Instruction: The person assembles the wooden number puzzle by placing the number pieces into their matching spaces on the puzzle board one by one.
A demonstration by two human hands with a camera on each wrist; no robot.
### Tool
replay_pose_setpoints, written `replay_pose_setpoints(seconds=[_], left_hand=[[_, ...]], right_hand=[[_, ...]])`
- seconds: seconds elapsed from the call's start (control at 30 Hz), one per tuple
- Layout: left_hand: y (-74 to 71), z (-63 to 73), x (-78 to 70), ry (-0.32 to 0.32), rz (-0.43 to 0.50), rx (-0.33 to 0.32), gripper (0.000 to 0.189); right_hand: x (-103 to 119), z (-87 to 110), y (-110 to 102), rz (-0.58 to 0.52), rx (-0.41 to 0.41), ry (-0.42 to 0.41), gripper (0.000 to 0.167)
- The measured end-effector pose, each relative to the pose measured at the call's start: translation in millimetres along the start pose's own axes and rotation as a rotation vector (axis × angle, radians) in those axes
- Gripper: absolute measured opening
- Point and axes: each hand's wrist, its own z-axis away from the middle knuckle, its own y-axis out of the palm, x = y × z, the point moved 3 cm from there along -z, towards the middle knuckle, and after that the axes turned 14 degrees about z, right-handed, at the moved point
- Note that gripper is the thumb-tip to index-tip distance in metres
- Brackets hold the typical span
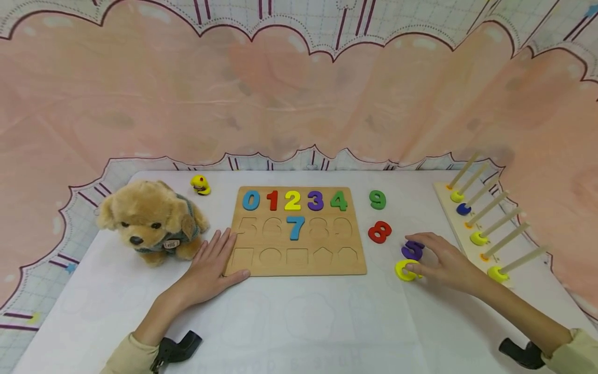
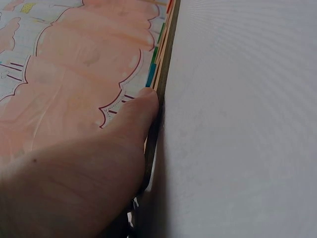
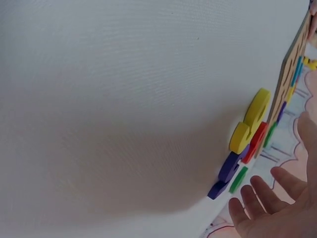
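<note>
In the head view my left hand (image 1: 210, 270) lies with straight fingers at the left edge of a wooden number puzzle board (image 1: 275, 265), its thumb on the front corner. The blue 0, red 1, yellow 2, purple 3, green 4 and a blue 7 (image 1: 295, 227) lie on the board. To the right, my right hand (image 1: 444, 265) is over a purple 5 (image 1: 412, 251) and a yellow number piece (image 1: 405, 271), probably a 6. In the right wrist view its fingers (image 3: 265, 193) are spread and apart from the pieces.
A red 8 (image 1: 379, 232) and a green 9 (image 1: 377, 199) lie right of the board. A plush dog (image 1: 149, 221) sits at the left, a small yellow duck (image 1: 200, 185) behind it. On the right stands a pegged board (image 1: 455, 218) with upright rods and a few beads.
</note>
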Motion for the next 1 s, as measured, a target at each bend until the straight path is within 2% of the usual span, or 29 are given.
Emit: replay_pose_setpoints(seconds=[0.3, 0.63, 0.77, 1.0], left_hand=[[-0.8, 0.5, -1.2, -0.002, -0.004, 0.001, 0.095], [-0.9, 0.7, -0.4, -0.005, 0.002, 0.004, 0.096], [-1.6, 0.7, -0.1, -0.006, 0.004, 0.002, 0.096], [-1.4, 1.3, -1.6, -0.005, 0.006, 0.002, 0.095]], right_hand=[[0.4, 1.4, 4.4, 0.001, 0.073, 0.037, 0.067], [2.2, -5.4, 0.4, 0.003, 0.041, 0.010, 0.066], [1.5, -20.9, 0.9, -0.038, 0.056, 0.048, 0.071], [-8.0, -66.2, 2.8, -0.122, 0.080, 0.082, 0.076]])
